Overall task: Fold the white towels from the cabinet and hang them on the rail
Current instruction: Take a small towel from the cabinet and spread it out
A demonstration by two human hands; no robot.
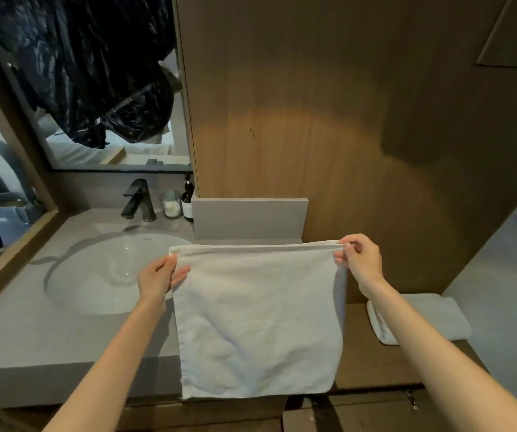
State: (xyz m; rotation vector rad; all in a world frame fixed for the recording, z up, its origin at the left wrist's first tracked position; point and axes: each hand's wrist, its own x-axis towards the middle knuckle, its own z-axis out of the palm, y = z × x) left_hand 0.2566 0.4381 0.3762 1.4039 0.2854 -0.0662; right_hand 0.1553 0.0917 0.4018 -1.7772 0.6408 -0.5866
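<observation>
Closest: white towel [260,322] hanging flat in the air, spread wide, lower edge down past the front of the counter. Gripped at the upper left edge by the left hand [160,277], thumb and fingers closed on the cloth. Pinched at the upper right corner by the right hand [358,260], fingertips clamped on the hem.

Behind, right: second white towel [428,316], folded, lying on a brown wooden ledge [372,353]. Left: grey stone countertop [17,322] with an oval white basin [95,275] set into it. Tiny mark on the basin's far rim, too small to read.

Further back: dark faucet [137,199], then clear glass [171,204], then dark pump bottle [187,201] just beside it, pale label on the bottle, text unreadable. Grey block [249,218] upright at the counter's back edge, right of the bottle.

Farthest: mirror [120,151] with black plastic sheeting [95,73] over its upper part. Wood-panel wall [313,104], warm light patch in the middle.
</observation>
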